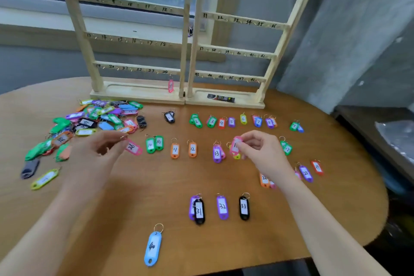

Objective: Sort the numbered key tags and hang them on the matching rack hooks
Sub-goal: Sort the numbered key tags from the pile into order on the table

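Hands [98,148] [257,144] each pinch a pink tag [134,147] [235,144] before the rack [179,51].

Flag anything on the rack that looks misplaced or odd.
One pink key tag hangs on the left wooden rack under the hook marked 24, yet its label seems to read 31, which belongs on the right wooden rack. A black wrapper-like packet lies in the right rack's base tray.

Pale wooden rack [186,36], brown table [313,208], a blue tag [152,247] (white label), and a pink tag [134,147].
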Tool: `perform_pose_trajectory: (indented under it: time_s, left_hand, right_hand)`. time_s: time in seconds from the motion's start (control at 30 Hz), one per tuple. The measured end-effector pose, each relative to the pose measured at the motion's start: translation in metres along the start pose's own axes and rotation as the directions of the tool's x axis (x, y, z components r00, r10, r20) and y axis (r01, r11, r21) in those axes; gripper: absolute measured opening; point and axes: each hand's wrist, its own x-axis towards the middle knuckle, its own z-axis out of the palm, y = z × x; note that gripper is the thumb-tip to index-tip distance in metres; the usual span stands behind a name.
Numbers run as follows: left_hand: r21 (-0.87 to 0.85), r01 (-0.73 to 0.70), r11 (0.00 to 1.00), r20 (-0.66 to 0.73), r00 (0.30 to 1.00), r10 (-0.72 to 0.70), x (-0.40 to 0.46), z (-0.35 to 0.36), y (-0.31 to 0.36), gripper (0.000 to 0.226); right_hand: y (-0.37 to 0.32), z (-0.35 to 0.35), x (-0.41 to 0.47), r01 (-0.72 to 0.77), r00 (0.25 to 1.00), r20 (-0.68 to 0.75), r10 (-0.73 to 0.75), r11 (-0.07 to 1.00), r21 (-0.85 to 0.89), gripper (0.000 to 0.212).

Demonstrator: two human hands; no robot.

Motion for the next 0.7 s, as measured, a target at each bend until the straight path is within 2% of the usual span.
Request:
perform_pose_trajectory:
  time_s: [0.13,0.27,0.4,0.53,0.7]
  left_hand:
    - [-0.013,-0.040,0.999,0.179,0.983,0.041,0.003,0.058,0.026,0.021]
    - [0.034,-0.108,0.994,0.323,0.942,0.092,-0.004,0.107,0.048,0.019]
    - [0.020,-0.122,0.992,0.434,0.895,0.101,-0.016,0.152,0.069,0.016]
    - [0.006,-0.122,0.993,0.556,0.825,0.098,-0.025,0.194,0.089,0.014]
    - [0.066,-0.154,0.986,0.668,0.740,0.071,-0.029,0.245,0.107,0.011]
  right_hand:
    - [0.024,-0.052,0.006,-0.048,0.992,-0.123,0.032,0.990,-0.131,0.011]
    - [0.045,-0.095,0.018,-0.104,0.977,-0.200,0.068,0.979,-0.173,0.013]
    - [0.061,-0.109,0.027,-0.148,0.973,-0.204,0.108,0.970,-0.191,0.010]
    - [0.073,-0.104,0.037,-0.176,0.974,-0.180,0.138,0.961,-0.215,0.016]
    - [0.077,-0.098,0.052,-0.181,0.979,-0.147,0.143,0.941,-0.286,0.021]
